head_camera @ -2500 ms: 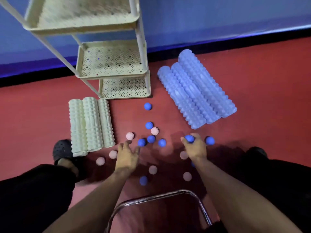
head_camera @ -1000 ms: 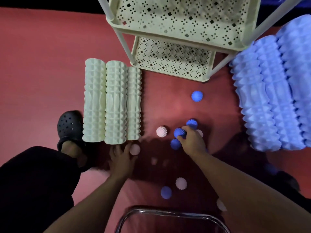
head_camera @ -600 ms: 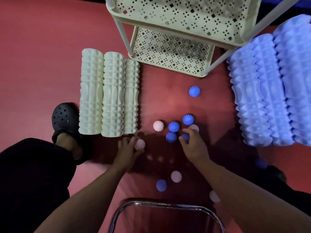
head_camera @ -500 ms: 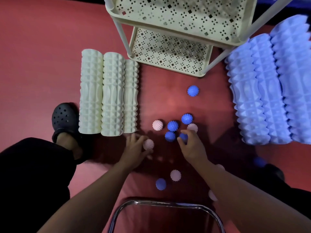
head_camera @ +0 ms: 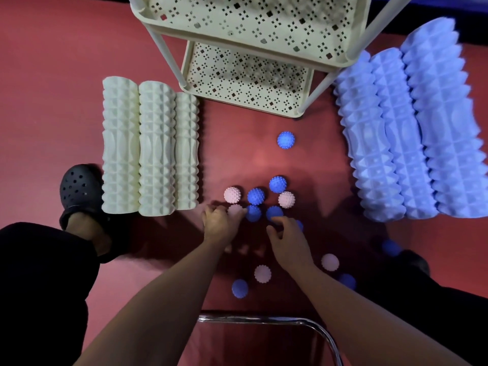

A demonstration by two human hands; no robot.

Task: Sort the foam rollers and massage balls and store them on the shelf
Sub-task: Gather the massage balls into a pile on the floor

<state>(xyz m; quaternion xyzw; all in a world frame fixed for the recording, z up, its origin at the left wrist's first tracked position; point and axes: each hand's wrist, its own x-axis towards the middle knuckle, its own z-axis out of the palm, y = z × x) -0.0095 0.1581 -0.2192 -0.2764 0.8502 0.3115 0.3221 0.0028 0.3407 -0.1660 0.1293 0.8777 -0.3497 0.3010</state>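
Shelf (head_camera: pixel 311 60): cream perforated trays on slim posts, at 12 o'clock of the floor patch, nothing on either visible tray. Judged light and rigid.

Blue foam rollers (head_camera: pixel 412 136): three side by side at 2 to 3 o'clock, ridged and knobbed. Judged light for their bulk and firm but slightly yielding; the ridges should give grip. Best taken around the middle with a full hand, or one hand at each end.

Cream foam rollers (head_camera: pixel 150 151): three in a row at 9 to 10 o'clock, beside a black clog (head_camera: pixel 79 187). The thinnest, nearest the shelf, could go in one hand.

Massage balls: small, spiky, blue and pink, mixed on the red floor (head_camera: pixel 52 75). A cluster sat at centre, a lone blue ball (head_camera: pixel 286 140) toward 12 o'clock, and stragglers lay at 5 to 6 o'clock near a chrome chair frame (head_camera: pixel 266 319). Judged very light and prone to rolling; the spikes should stop slipping. Fingertip pinch, or several scooped in a cupped palm.

Left hand (head_camera: pixel 220 224): fingers curled against a pink ball (head_camera: pixel 235 209) at the cluster's near edge; whether it gripped or only nudged, I could not tell.

Right hand (head_camera: pixel 286 239): fingers bent, tips on a blue ball (head_camera: pixel 274 213); a second blue ball peeked from under its right edge. A true hold was not clear.
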